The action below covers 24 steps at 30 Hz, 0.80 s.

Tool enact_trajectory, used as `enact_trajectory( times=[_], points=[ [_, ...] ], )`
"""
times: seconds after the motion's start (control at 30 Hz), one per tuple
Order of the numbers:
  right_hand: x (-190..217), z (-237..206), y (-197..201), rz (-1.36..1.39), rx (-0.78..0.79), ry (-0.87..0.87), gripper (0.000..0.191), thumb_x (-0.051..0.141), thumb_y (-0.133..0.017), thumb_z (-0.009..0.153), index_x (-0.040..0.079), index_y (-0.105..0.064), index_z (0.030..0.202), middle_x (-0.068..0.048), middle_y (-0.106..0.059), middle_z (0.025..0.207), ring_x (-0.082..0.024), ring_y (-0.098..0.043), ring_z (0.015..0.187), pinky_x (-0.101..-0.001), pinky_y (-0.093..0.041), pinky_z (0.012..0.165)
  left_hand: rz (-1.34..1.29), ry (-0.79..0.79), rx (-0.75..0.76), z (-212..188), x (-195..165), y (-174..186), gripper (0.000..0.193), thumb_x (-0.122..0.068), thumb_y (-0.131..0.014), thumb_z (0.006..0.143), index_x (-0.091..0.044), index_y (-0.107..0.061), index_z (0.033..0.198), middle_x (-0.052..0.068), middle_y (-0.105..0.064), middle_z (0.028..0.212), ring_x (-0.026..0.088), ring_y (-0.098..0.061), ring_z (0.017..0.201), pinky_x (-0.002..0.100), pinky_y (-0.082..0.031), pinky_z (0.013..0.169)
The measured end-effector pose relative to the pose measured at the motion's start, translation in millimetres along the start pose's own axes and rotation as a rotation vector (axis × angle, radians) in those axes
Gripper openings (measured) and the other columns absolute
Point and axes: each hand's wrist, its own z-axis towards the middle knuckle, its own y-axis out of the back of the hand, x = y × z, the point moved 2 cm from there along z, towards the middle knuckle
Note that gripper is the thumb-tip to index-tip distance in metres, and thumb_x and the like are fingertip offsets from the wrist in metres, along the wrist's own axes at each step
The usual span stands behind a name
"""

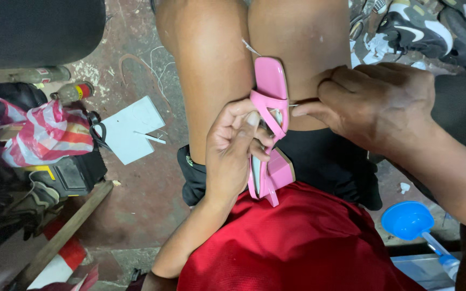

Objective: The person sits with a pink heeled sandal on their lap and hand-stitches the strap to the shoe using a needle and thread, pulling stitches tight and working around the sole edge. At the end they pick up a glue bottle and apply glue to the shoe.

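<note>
We see the left hand (235, 148) gripping a pink heeled sandal (269, 129) between the knees; the right hand (376, 105) pinches a thin needle (293, 105) at its strap.

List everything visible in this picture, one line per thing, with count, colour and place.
heeled sandal: one, pink, clamped between the knees
needle: one, thin metal, at the right fingertips beside the sandal strap
white board: one, on the floor left of the knees
bottles: two, one with a red band, upper left floor
plastic bag: one, red and white striped, left
wooden stick: one, brown, lower left
funnel: one, blue, lower right
sneakers: several, black and white, upper right
shirt: one, red, bottom centre
left hand: holding the sandal
right hand: pinching the needle
</note>
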Motion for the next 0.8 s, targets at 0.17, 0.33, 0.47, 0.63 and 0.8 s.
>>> enact_trajectory(
  times=[0.17, 0.33, 0.47, 0.63, 0.8],
  points=[
    [-17.4, -12.8, 1.3, -0.024, 0.064, -0.086, 0.043, 0.049, -0.082, 0.085, 0.009, -0.068, 0.074, -0.001, -0.066, 0.069, -0.020, -0.066, 0.060, -0.0305, -0.046, 0.052, 0.012, -0.009, 0.017, -4.3, -6.2, 0.2, 0.025, -0.009, -0.052, 0.110, 0.005, -0.059, 0.131, 0.013, -0.071, 0.110, 0.011, -0.072, 0.089, 0.024, -0.060, 0.065],
    [-14.3, -18.0, 1.6, 0.119, 0.009, -0.062, 0.040, 0.044, -0.080, 0.087, 0.010, -0.063, 0.075, -0.002, -0.066, 0.078, -0.023, -0.067, 0.069, -0.0339, -0.050, 0.062, 0.392, -0.013, -0.063, -19.1, -35.6, -7.8, 0.032, -0.009, -0.059, 0.100, -0.003, -0.056, 0.131, 0.012, -0.070, 0.119, 0.008, -0.073, 0.081, 0.020, -0.058, 0.060],
    [-8.4, -16.1, 1.6, 0.187, -0.012, -0.051, 0.040, 0.042, -0.081, 0.080, 0.007, -0.064, 0.072, -0.003, -0.065, 0.072, -0.021, -0.064, 0.059, -0.0330, -0.047, 0.052, 1.029, -0.560, -0.165, -29.5, -67.1, -25.6, 0.039, -0.007, -0.076, 0.098, -0.007, -0.057, 0.132, 0.011, -0.058, 0.136, 0.007, -0.067, 0.075, 0.025, -0.056, 0.073],
    [-9.3, -14.6, 4.6, 0.285, 0.110, -0.111, 0.038, 0.044, -0.081, 0.083, 0.011, -0.065, 0.073, -0.002, -0.063, 0.071, -0.022, -0.064, 0.062, -0.0349, -0.047, 0.057, 1.355, -0.689, 0.046, -23.6, -79.4, -48.4, 0.046, -0.013, -0.085, 0.095, -0.016, -0.060, 0.134, 0.006, -0.057, 0.129, 0.018, -0.066, 0.092, 0.030, -0.055, 0.076],
    [-7.6, -21.2, 7.5, 0.530, 0.099, -0.330, 0.026, 0.027, -0.085, 0.084, 0.008, -0.073, 0.098, -0.004, -0.065, 0.078, -0.016, -0.067, 0.063, -0.0299, -0.049, 0.053, 1.321, -0.608, 0.017, -1.6, -83.3, -50.9, 0.066, -0.019, -0.087, 0.080, -0.010, -0.052, 0.136, 0.014, -0.054, 0.129, 0.031, -0.065, 0.115, 0.039, -0.056, 0.085]
  ],
)
